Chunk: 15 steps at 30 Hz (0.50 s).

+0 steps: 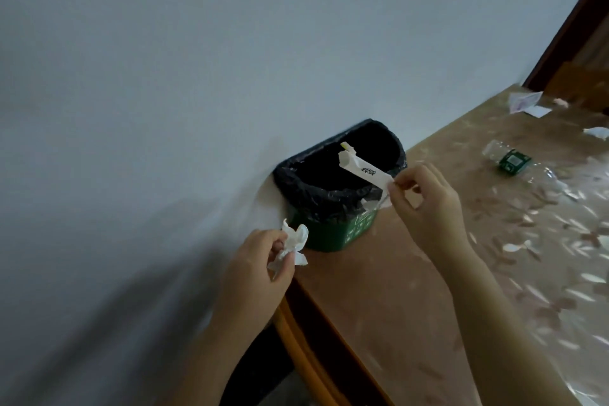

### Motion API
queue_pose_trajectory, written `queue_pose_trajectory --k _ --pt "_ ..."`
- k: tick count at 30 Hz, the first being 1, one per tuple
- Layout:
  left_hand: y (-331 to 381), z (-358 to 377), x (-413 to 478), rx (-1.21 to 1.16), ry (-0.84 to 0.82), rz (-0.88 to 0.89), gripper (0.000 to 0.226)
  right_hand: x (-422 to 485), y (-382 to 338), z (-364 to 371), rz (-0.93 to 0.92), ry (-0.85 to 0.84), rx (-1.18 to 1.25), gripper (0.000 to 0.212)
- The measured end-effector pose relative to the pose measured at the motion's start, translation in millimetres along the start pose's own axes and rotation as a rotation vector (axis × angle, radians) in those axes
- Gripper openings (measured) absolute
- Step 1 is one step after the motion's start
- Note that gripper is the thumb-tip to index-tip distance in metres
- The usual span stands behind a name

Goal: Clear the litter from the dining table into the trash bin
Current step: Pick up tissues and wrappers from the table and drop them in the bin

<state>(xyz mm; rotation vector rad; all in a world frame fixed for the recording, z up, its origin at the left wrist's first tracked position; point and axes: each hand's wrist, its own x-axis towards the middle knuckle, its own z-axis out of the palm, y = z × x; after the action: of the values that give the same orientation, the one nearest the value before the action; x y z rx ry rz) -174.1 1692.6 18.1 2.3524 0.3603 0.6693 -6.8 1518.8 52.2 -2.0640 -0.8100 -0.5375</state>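
Pinching a printed white paper wrapper (pixel 364 170), the right hand (pixel 428 204) holds it over the black-lined green trash bin (pixel 333 194) at the table (pixel 412 290) edge. Left hand (pixel 253 270) grips crumpled tissue (pixel 295 242) beside the bin. Pale wall behind. Farther along the table: clear bottle (pixel 506 156), paper scraps (pixel 524 102).

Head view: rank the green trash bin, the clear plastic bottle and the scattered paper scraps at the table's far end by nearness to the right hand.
From the right hand:
1. Green trash bin with black liner, just left of it at the table's near corner.
2. Clear plastic bottle with green label, lying to its right, mid-table.
3. Scattered paper scraps, at the far end by the wooden frame.
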Motion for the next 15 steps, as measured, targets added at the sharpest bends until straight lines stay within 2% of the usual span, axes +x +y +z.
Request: queue_pose_trajectory --k 6,10,15 --pt "-16.3 -1.8 44.7 -0.045 -0.017 0.057 0.019 45.1 -0.9 10.1 -0.065 0.049 -0.060 0.010" --pt "-24.1 -6.0 64.5 -0.079 -0.050 0.084 0.020 61.1 2.3 23.7 -0.013 0.053 -0.068 0.009" --pt "-37.0 -12.2 85.9 -0.085 -0.010 0.117 0.022 80.4 4.8 39.4 0.052 0.034 -0.078 0.006"
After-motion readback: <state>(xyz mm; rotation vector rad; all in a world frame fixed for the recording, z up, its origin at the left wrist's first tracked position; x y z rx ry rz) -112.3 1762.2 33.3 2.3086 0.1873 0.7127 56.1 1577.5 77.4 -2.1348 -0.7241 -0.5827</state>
